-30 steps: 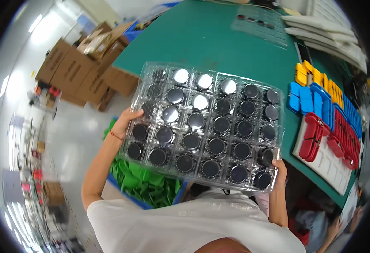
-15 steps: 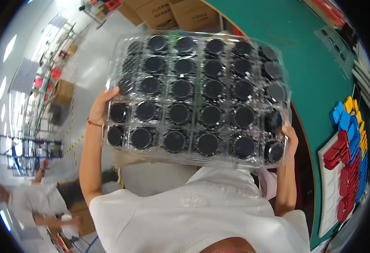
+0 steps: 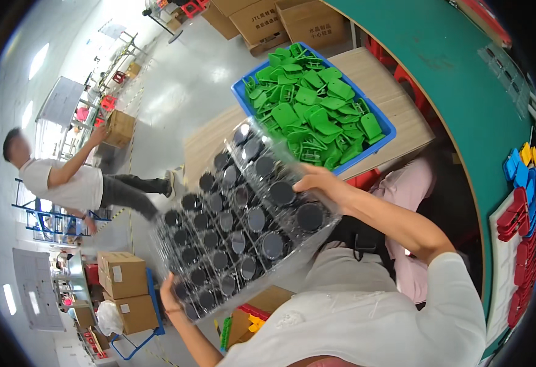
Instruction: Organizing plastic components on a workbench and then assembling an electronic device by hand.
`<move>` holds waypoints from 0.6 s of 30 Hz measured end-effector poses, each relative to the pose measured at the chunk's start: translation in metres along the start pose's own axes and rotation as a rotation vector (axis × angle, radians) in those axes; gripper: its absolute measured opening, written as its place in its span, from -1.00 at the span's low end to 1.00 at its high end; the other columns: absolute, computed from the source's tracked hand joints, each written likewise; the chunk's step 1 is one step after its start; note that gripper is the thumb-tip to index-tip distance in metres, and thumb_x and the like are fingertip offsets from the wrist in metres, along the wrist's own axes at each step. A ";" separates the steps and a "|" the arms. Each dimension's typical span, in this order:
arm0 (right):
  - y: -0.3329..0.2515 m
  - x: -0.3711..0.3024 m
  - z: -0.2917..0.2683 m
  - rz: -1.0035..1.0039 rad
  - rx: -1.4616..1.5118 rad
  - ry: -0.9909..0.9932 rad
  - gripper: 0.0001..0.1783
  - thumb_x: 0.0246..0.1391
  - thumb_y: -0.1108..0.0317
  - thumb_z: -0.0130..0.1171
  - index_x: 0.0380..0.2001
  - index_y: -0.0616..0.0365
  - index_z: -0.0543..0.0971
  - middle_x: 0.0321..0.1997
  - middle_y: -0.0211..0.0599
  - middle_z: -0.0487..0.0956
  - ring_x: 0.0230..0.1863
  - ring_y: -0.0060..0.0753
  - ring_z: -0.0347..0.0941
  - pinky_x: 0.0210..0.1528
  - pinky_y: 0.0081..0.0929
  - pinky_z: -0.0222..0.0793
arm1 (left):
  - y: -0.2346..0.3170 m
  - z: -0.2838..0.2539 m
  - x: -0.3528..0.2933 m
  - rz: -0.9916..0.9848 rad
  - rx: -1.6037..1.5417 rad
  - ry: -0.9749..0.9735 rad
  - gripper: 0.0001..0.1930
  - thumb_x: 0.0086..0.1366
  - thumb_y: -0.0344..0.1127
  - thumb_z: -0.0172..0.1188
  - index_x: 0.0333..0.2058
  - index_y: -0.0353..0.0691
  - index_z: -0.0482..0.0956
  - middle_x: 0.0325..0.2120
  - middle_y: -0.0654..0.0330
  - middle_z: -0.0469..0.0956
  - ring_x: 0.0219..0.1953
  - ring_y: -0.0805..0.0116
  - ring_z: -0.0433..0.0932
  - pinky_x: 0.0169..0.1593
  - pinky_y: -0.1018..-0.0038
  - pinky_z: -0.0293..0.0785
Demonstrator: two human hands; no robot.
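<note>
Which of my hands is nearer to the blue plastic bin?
Right. Your right hand grips the clear tray just below the blue plastic bin in view; your left hand holds the tray's opposite end, farther away.

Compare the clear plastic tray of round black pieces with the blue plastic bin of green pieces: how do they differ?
The clear plastic tray is see-through; the blue plastic bin is solid-coloured.
The left hand and right hand hold the tray; the bin rests on a wood-look surface.
The tray keeps its round black pieces in rows; the bin holds its green pieces in a loose heap.
Both carry many similar-looking pieces.
</note>
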State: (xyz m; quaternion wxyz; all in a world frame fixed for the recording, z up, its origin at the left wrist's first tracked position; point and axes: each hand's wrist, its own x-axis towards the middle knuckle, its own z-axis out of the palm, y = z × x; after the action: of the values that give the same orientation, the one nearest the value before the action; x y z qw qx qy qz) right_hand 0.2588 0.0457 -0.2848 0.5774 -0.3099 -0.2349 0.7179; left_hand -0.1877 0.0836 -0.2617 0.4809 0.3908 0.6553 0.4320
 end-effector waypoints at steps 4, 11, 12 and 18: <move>0.026 0.055 0.013 0.161 -0.084 -0.071 -0.63 -0.20 0.36 0.10 -0.23 0.16 0.37 -0.41 -0.41 0.39 -0.39 -0.56 0.34 -0.36 -0.59 0.30 | -0.049 -0.026 -0.017 0.014 -0.113 0.099 -0.62 0.07 -0.19 0.11 -0.22 -0.37 0.45 -0.28 0.17 0.48 -0.25 0.33 0.44 -0.13 0.47 0.31; 0.049 0.114 0.019 0.370 -0.234 0.129 -0.66 -0.25 0.38 0.11 -0.29 0.19 0.41 -0.40 -0.23 0.48 -0.40 -0.33 0.44 -0.32 -0.30 0.40 | -0.117 -0.057 0.030 -0.122 -0.272 0.131 -0.71 0.06 -0.27 0.16 -0.28 -0.33 0.46 -0.36 0.19 0.48 -0.30 0.32 0.44 -0.18 0.45 0.34; 0.044 0.120 0.022 0.397 -0.243 0.130 -0.65 -0.26 0.37 0.12 -0.29 0.22 0.42 -0.38 -0.20 0.49 -0.38 -0.31 0.44 -0.32 -0.27 0.39 | -0.121 -0.055 0.038 -0.105 -0.302 0.122 -0.69 0.06 -0.28 0.16 -0.25 -0.34 0.44 -0.33 0.20 0.47 -0.28 0.32 0.44 -0.17 0.45 0.33; 0.031 0.173 0.029 0.441 -0.613 0.254 -0.60 -0.21 0.23 0.17 -0.30 0.29 0.47 -0.35 -0.17 0.47 -0.37 -0.32 0.40 -0.33 -0.32 0.33 | -0.140 -0.063 0.097 -0.112 -0.356 0.068 -0.64 0.10 -0.31 0.10 -0.14 -0.38 0.40 -0.21 0.16 0.45 -0.18 0.32 0.41 -0.07 0.45 0.30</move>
State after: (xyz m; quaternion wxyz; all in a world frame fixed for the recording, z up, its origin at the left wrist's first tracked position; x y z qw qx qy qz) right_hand 0.1924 0.2078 -0.3163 0.3146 -0.5970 -0.2928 0.6775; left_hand -0.2852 0.1168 -0.4113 0.5432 0.2476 0.6050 0.5269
